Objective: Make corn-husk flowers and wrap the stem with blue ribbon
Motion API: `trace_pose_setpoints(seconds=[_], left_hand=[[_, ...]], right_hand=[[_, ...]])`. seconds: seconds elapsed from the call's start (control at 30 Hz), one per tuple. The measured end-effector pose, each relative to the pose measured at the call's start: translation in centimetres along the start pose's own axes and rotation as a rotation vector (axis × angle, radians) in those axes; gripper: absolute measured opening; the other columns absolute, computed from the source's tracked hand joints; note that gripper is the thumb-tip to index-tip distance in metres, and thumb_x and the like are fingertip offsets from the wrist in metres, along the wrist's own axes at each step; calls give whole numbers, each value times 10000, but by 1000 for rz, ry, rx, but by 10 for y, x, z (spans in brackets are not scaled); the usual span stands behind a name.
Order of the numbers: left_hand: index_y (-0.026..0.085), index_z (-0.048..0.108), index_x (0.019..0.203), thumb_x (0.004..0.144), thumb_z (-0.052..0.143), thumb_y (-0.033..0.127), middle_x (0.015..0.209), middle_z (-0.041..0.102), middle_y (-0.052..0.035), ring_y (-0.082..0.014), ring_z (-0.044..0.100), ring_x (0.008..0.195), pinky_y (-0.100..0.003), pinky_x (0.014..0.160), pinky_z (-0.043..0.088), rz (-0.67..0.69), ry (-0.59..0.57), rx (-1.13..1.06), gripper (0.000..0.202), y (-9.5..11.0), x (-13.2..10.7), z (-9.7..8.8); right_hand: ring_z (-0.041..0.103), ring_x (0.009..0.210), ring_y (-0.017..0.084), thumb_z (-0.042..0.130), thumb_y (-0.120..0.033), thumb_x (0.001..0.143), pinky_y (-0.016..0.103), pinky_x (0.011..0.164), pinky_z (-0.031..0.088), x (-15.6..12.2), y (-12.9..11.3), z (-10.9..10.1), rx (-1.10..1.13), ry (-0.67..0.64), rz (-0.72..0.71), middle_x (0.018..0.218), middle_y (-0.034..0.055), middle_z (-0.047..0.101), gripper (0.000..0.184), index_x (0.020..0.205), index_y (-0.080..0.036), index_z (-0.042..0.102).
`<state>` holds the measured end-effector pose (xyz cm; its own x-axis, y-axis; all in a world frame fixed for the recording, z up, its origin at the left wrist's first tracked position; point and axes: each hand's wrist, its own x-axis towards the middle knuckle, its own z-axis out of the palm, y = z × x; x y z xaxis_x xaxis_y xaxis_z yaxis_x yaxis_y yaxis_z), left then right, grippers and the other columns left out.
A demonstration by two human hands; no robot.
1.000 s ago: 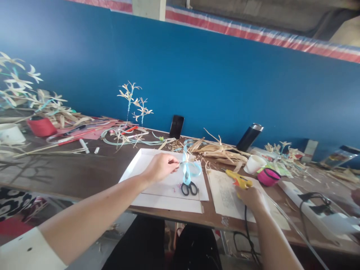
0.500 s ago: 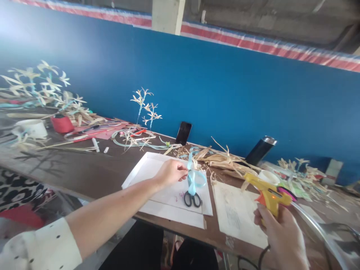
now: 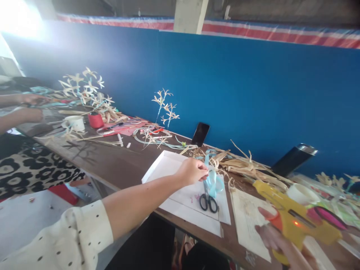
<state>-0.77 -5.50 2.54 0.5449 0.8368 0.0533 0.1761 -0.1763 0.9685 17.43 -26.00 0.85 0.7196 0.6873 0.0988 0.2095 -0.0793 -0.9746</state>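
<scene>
My left hand (image 3: 193, 172) is closed in a pinch above a white cardboard box lid. What its fingertips hold is too small to make out. Just beside the fingertips are a light blue ribbon (image 3: 215, 183) and pale husk strips. Black-handled scissors (image 3: 208, 203) lie under the ribbon on the white box lid (image 3: 165, 155). At the lower right my right hand (image 3: 284, 240) is wrapped around the handle of a yellow glue gun (image 3: 298, 213), fingers near its orange trigger. The gun's small light glows, and its nozzle points left.
A phone (image 3: 200, 134) leans on the blue wall, near husk flowers (image 3: 164, 103). Dry husks (image 3: 239, 165), a black flask (image 3: 294, 160) and a tape roll (image 3: 302, 194) are at right. Red thread (image 3: 96, 120) and another person's hands (image 3: 30, 108) are at left.
The view has swung left, bringing another person's hands into sight. The glue gun looks nearer and lower right, still in my right hand. My left hand stays pinched beside the ribbon.
</scene>
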Motion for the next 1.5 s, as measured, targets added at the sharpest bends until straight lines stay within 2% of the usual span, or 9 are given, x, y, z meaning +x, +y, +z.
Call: trace_pose_setpoints(seconds=[0.07, 0.17, 0.33, 0.53, 0.77, 0.93, 1.1, 1.4, 1.5], left_hand=[[126, 667, 774, 709, 600, 270, 680, 691, -47, -144, 662, 641, -234, 616, 537, 1, -3, 0, 171, 1, 0, 0], [128, 670, 777, 715, 596, 274, 694, 695, -49, -139, 658, 636, -233, 616, 534, -2, -12, 11, 175, 4, -1, -1], [128, 672, 771, 725, 584, 270, 741, 705, -58, -134, 655, 640, -229, 615, 532, 9, -26, 15, 174, 6, -3, -4], [124, 668, 787, 736, 580, 268, 777, 707, -66, -127, 657, 646, -210, 594, 528, -8, -29, -24, 176, 5, -3, -5], [115, 654, 756, 733, 598, 245, 728, 696, -71, -147, 665, 659, -232, 607, 542, -1, -29, -80, 144, 6, -2, -5], [116, 651, 750, 739, 599, 236, 712, 695, -62, -145, 665, 665, -233, 619, 545, -14, -33, -93, 132, 6, -3, -4], [112, 661, 773, 737, 602, 234, 727, 698, -64, -142, 663, 654, -243, 631, 549, -17, -38, -108, 140, 7, -4, -4], [105, 661, 772, 736, 608, 222, 681, 691, -61, -136, 654, 612, -259, 642, 556, -23, -37, -124, 134, 12, -8, -5], [105, 659, 771, 733, 613, 222, 671, 686, -55, -132, 650, 601, -262, 642, 556, -31, -36, -127, 132, 14, -9, -5]], right_hand=[[633, 707, 260, 680, -495, 664, 346, 612, 504, -9, -6, 11, 6, -34, 73, 713, 66, 660, 401, 882, -160, 656], [619, 725, 243, 686, -522, 652, 290, 567, 468, -21, -16, 26, -69, -41, 6, 738, 54, 667, 437, 898, -161, 667], [597, 938, 303, 642, -542, 695, 320, 704, 476, -27, -27, 44, -117, -97, -26, 909, 73, 694, 484, 1002, -168, 664], [595, 954, 296, 611, -561, 719, 342, 821, 448, -27, -30, 52, -108, -121, -43, 962, 62, 693, 493, 1024, -175, 643], [591, 980, 277, 607, -547, 732, 311, 844, 445, -26, -31, 55, -122, -174, -74, 983, 64, 688, 452, 983, -173, 650], [610, 909, 255, 612, -551, 723, 282, 784, 459, -24, -29, 56, -154, -163, -99, 908, 63, 694, 434, 922, -168, 657], [615, 793, 240, 613, -571, 709, 267, 644, 472, -23, -28, 56, -213, -175, -107, 819, 67, 689, 450, 872, -153, 659], [606, 761, 225, 616, -589, 701, 256, 561, 449, -24, -27, 56, -224, -180, -69, 802, 59, 677, 478, 898, -154, 642], [603, 791, 227, 616, -582, 709, 257, 575, 444, -26, -28, 58, -210, -166, -65, 830, 57, 677, 476, 922, -157, 636]])
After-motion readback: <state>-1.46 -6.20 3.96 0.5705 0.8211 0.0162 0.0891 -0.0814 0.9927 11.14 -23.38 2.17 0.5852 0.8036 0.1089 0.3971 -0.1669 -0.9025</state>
